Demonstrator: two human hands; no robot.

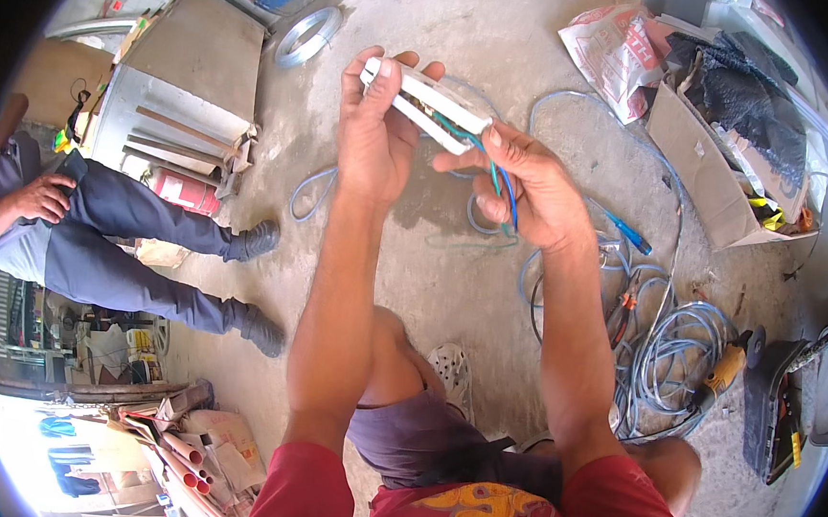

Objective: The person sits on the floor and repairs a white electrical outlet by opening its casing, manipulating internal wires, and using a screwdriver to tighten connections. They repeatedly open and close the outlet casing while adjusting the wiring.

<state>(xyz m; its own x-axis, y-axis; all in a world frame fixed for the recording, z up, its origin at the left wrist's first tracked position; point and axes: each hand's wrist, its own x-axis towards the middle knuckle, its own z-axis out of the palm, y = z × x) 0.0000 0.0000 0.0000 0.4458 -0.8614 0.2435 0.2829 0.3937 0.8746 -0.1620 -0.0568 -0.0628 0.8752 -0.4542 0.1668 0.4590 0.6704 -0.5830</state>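
Observation:
Up in front of me I hold a long white plastic casing [435, 95], which looks like a power strip's housing. Its two long halves stand slightly apart, with wiring showing in the gap. My left hand [380, 141] grips the far left end, thumb on top and fingers behind. At the other end, my right hand [539, 188] pinches the casing between thumb and fingers. Green and blue wires [511, 196] come out of this end and hang past my right palm. Below on the floor lies a blue-handled tool [630, 233], perhaps a screwdriver.
Grey-blue cable [656, 371] lies coiled at right, beside a yellow-handled tool [725, 367] and a black case [768, 408]. Farther off are a cardboard box [694, 168] and a sack [612, 61]. At left stands another person [99, 227]; a metal wire coil [309, 37] lies beyond.

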